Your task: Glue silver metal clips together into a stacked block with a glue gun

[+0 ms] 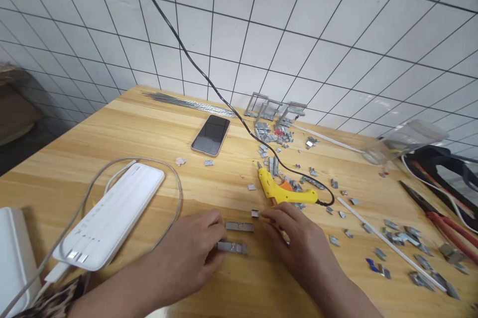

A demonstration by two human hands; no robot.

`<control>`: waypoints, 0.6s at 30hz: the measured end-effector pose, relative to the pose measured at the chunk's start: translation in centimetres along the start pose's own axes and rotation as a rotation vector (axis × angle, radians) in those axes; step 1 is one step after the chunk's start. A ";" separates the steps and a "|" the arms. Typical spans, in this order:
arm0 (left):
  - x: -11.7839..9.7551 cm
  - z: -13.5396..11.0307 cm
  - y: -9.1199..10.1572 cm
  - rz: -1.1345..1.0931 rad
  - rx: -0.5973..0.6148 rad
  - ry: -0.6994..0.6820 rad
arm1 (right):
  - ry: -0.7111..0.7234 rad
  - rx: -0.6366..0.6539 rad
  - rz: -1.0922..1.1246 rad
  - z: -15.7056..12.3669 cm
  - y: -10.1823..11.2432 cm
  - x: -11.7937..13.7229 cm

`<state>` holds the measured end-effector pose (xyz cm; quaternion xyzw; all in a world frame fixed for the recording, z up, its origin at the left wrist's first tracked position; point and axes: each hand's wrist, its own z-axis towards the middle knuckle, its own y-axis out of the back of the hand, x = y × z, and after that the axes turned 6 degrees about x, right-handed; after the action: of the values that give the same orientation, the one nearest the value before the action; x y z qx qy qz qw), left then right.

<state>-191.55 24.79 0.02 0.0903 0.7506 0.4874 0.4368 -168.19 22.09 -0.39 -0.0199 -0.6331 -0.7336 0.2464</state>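
Note:
My left hand (194, 246) pinches one end of a short grey metal strip (232, 247) between thumb and fingers, just above the table. A second flat grey strip (239, 227) lies right beyond it, close to my left fingertips. My right hand (295, 236) is over the table with thumb and index finger apart. Its index fingertip is at the edge of a small square metal piece (255, 213); whether it touches is unclear. Just beyond the right hand lies a yellow glue gun (287, 192) with an orange trigger, its nozzle pointing away to the left.
A white power bank (112, 216) with a cable lies left, a phone (211, 135) further back. Metal wires (190, 104) and small metal frames (274, 106) are near the tiled wall. At right are scattered metal pieces (403, 236), a white glue stick (392, 246) and red-handled pliers (442, 223).

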 end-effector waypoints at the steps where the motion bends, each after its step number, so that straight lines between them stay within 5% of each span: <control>1: 0.0 0.0 0.0 0.006 -0.002 -0.005 | 0.013 -0.027 -0.048 0.1 -0.2 -0.1; 10: 0.2 0.3 -0.1 0.030 -0.027 -0.033 | 0.113 -0.024 -0.310 1.4 -0.8 -0.2; 18: 0.0 0.7 -0.4 0.025 -0.056 -0.004 | 0.097 -0.061 -0.275 1.7 -1.1 0.0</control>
<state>-190.92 25.03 -0.39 0.0886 0.7344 0.5137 0.4346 -169.09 23.76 -1.08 0.0950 -0.5947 -0.7793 0.1733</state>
